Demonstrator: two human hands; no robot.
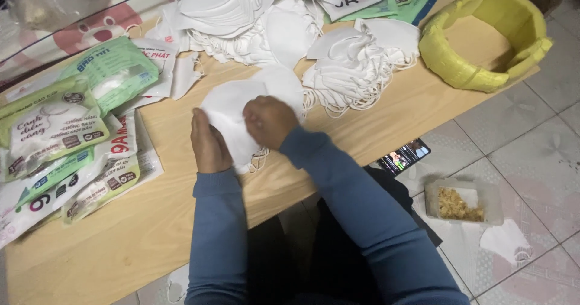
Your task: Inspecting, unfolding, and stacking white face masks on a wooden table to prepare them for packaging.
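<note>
desk (374,120) of pale wood fills most of the view, tilted across frame, tiled floor (531,129) to the right

loose heaps of white face masks (356,63) across the far half of the desk, ear loops tangled; flat printed packets (57,136) in green and white fanned out along the left side, overlapping

yellow foam ring (483,39), open-topped, sits at the far right corner of the desk

both arms in blue sleeves reach in from the near edge. small stack of white masks (226,108) lies on the desk at centre, between the two hands, just in front of the big heaps

left hand (208,142) curled against the left edge of the stack, fingers hidden beneath it. right hand (269,120) knuckles up on top of the stack, fingers bent down, pinching the mask material

on the floor: clear plastic tub (462,202) with tan scraps, a phone (405,155) with lit screen just by the desk edge, one stray mask (504,241)
</note>
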